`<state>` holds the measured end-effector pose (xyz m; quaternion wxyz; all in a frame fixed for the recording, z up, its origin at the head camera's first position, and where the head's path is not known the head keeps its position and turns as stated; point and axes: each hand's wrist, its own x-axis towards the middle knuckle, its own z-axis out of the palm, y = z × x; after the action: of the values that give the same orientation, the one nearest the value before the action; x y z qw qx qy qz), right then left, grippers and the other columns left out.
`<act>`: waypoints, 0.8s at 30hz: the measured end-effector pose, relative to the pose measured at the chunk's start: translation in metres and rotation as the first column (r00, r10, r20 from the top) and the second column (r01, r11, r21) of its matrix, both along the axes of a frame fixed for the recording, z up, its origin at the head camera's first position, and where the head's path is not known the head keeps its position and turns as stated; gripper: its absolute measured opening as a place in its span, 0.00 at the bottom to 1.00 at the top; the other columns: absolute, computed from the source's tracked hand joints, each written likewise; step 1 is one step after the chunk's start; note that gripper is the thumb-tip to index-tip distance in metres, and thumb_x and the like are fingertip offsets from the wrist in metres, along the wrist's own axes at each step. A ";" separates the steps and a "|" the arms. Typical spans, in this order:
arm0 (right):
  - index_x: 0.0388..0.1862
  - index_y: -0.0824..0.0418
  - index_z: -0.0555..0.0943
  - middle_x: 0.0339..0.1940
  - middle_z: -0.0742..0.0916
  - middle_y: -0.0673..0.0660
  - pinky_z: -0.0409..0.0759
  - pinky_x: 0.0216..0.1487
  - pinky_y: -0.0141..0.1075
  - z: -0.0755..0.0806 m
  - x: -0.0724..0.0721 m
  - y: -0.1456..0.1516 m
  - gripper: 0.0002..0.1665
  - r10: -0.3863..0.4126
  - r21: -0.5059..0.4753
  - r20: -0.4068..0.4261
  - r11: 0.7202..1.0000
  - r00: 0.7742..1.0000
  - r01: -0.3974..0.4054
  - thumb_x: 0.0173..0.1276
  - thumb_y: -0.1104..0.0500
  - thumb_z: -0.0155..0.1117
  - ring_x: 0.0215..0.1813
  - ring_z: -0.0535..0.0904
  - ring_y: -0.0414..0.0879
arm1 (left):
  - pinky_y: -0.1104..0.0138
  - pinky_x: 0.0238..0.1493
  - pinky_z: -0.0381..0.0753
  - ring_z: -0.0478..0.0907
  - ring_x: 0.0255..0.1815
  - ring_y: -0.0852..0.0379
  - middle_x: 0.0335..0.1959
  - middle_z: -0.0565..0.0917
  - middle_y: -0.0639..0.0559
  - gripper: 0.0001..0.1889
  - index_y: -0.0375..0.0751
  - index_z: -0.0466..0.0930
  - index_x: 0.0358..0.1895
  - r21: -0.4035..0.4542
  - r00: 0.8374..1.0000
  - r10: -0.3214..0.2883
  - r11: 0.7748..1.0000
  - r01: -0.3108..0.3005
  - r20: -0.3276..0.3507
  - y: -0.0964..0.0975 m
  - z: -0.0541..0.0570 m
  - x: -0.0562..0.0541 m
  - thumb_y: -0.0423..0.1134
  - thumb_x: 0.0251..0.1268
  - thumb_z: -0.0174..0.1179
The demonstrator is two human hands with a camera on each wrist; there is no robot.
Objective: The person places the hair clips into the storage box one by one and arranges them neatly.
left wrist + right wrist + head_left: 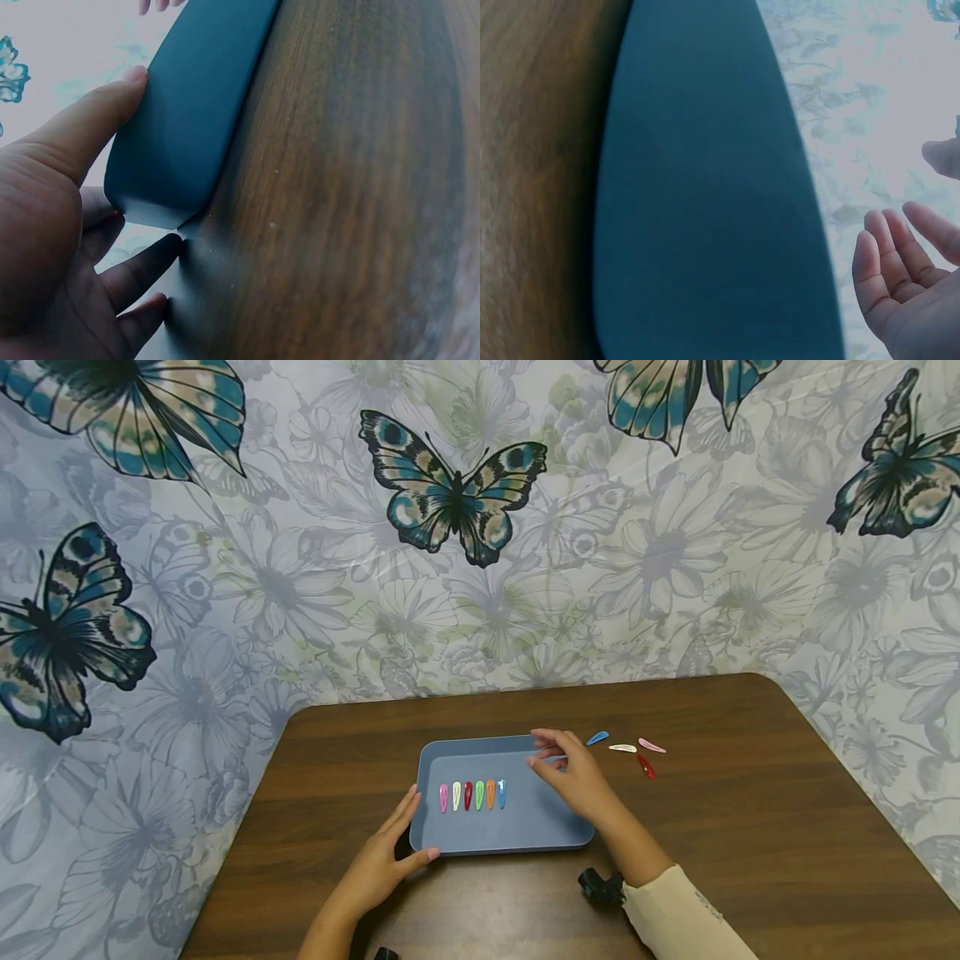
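Note:
A row of upright snap hair clips (479, 796) lies in the left half of the blue tray (525, 837): pink, white, red, green, orange and blue. At the tray's near left corner, my left hand (378, 864) rests with extended fingers along the left side and the thumb at the front edge. The left wrist view shows that thumb against the tray's wall (191, 112). Above the tray's far right part hovers my right hand (573, 777), fingers loosely bent. In the right wrist view nothing shows between the right hand's fingers (891, 262).
Right of the tray, on the brown wooden table (750, 827), lie loose clips: blue (597, 737), white (622, 748), pink (652, 745) and red (647, 766). A black device (602, 887) sits at the right wrist. Behind the table hangs a butterfly-patterned cloth (495, 610).

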<state>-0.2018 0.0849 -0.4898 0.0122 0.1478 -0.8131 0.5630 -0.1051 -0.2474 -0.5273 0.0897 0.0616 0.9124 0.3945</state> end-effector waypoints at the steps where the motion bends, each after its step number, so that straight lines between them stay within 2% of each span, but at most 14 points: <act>1: 0.66 0.54 0.78 0.58 0.82 0.63 0.79 0.51 0.33 0.000 0.000 0.001 0.26 -0.007 -0.006 0.001 1.000 1.000 0.007 0.70 0.53 0.70 0.56 0.81 0.50 | 0.35 0.77 0.55 0.48 0.84 0.47 0.84 0.44 0.67 0.51 0.62 0.47 0.82 0.000 1.000 0.000 1.000 0.000 -0.001 0.000 0.000 0.000 0.65 0.60 0.66; 7: 0.65 0.54 0.78 0.57 0.82 0.62 0.78 0.52 0.35 0.002 -0.002 0.010 0.25 -0.036 -0.028 0.013 0.999 0.999 0.037 0.71 0.53 0.69 0.56 0.80 0.50 | 0.35 0.76 0.55 0.49 0.84 0.47 0.85 0.44 0.66 0.51 0.63 0.47 0.82 0.006 1.000 -0.005 1.000 0.005 -0.007 0.000 0.000 0.000 0.64 0.60 0.66; 15: 0.66 0.54 0.77 0.59 0.81 0.62 0.77 0.52 0.31 0.003 -0.004 0.023 0.25 -0.060 -0.030 0.050 0.998 0.997 0.062 0.73 0.50 0.66 0.57 0.79 0.50 | 0.35 0.76 0.55 0.49 0.84 0.47 0.85 0.45 0.65 0.50 0.63 0.48 0.82 0.005 1.000 -0.009 1.000 0.009 -0.014 0.000 0.001 0.000 0.64 0.60 0.66; 24: 0.67 0.56 0.75 0.61 0.80 0.62 0.77 0.51 0.27 0.004 -0.006 0.038 0.26 -0.076 -0.025 0.057 0.997 0.995 0.078 0.75 0.49 0.64 0.58 0.78 0.50 | 0.34 0.76 0.55 0.49 0.84 0.46 0.85 0.44 0.65 0.50 0.64 0.48 0.82 0.014 1.000 -0.008 1.000 0.008 -0.009 0.000 0.000 0.001 0.64 0.60 0.66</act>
<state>-0.2080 0.1234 -0.4861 0.0131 0.1005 -0.8106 0.5768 -0.1046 -0.2479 -0.5270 0.0866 0.0678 0.9098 0.4001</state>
